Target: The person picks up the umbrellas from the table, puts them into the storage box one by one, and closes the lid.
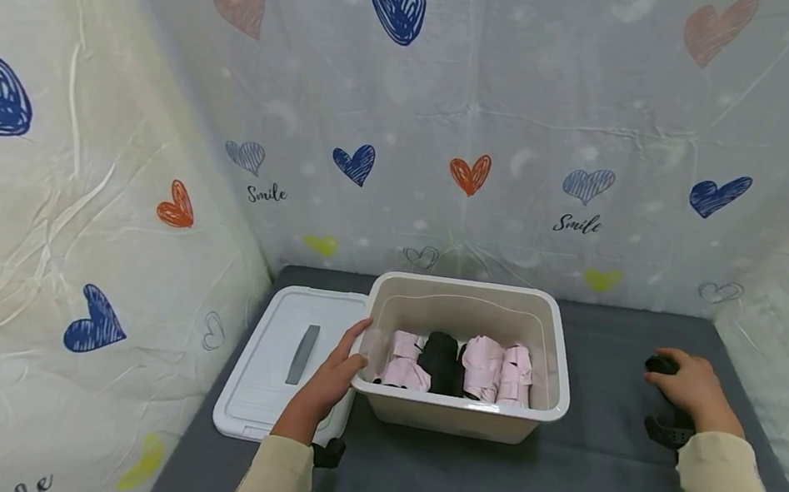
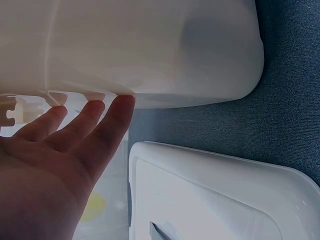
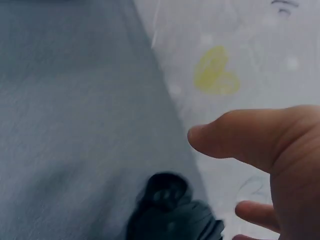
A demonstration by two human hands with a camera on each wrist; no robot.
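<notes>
A beige plastic storage box stands on the grey table, holding a row of rolled fabric bundles: pink ones and a black one. My left hand is at its left side, thumb tip at the rim. In the left wrist view, straight fingers touch the box's outer wall. Far to the right, my right hand is over another black rolled bundle. Thumb and fingers stand apart beside that bundle in the right wrist view, not closed round it.
A white lid with a grey handle lies flat left of the box, partly under my left arm. Curtains printed with hearts enclose the table at the back and sides. Black straps are on both wrists.
</notes>
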